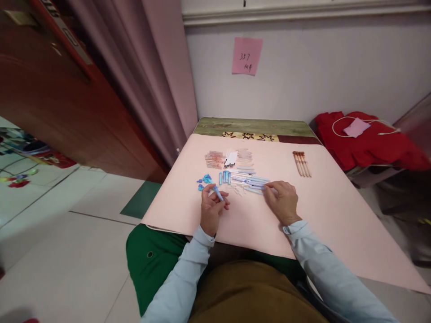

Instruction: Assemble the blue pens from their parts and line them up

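Note:
My left hand (pixel 212 207) is closed around a short blue pen barrel piece (pixel 218 194), held tilted above the table. My right hand (pixel 282 201) has its fingers curled at the right ends of a row of pale blue pen barrels (pixel 251 180), pinching the end of one. Small blue caps (pixel 206 178) lie in a loose pile just beyond my left hand. Several short blue tubes (pixel 225 177) stand side by side between the caps and the long barrels. Small clear pieces (pixel 236 190) are scattered nearer to me.
Patterned orange-pink barrels (pixel 214 159), white refills with black tips (pixel 230 159) and clear pinkish parts (pixel 244 157) lie farther back. Several brown-topped pens (pixel 301 164) lie together at the right on the pink-covered table (pixel 323 215). Red cloth (pixel 357 148) with a white cord is beyond the right edge.

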`<action>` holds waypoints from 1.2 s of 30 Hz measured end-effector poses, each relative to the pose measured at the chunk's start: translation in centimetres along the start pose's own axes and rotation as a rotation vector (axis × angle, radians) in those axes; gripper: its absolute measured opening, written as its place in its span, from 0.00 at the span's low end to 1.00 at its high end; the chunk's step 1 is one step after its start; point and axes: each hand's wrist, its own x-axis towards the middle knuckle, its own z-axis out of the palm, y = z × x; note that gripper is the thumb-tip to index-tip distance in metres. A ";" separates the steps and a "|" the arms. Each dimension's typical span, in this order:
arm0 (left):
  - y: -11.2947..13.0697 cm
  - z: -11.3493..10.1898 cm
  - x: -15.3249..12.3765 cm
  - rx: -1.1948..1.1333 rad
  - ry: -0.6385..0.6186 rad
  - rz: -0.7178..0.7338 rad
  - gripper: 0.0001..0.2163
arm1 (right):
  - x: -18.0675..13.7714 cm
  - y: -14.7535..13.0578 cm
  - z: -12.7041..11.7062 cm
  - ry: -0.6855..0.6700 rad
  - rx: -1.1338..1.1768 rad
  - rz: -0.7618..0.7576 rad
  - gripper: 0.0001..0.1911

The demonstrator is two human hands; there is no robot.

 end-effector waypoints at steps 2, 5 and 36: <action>0.2 -0.2 0.1 -0.055 0.016 -0.020 0.26 | -0.2 -1.7 0.2 -0.032 0.027 -0.054 0.09; 0.3 -0.4 0.2 -0.109 0.036 -0.048 0.22 | -0.4 -4.5 1.0 -0.151 0.037 -0.124 0.10; -0.1 0.1 -0.8 -0.361 0.044 -0.310 0.10 | -0.7 -10.5 -2.4 -0.411 0.816 0.350 0.11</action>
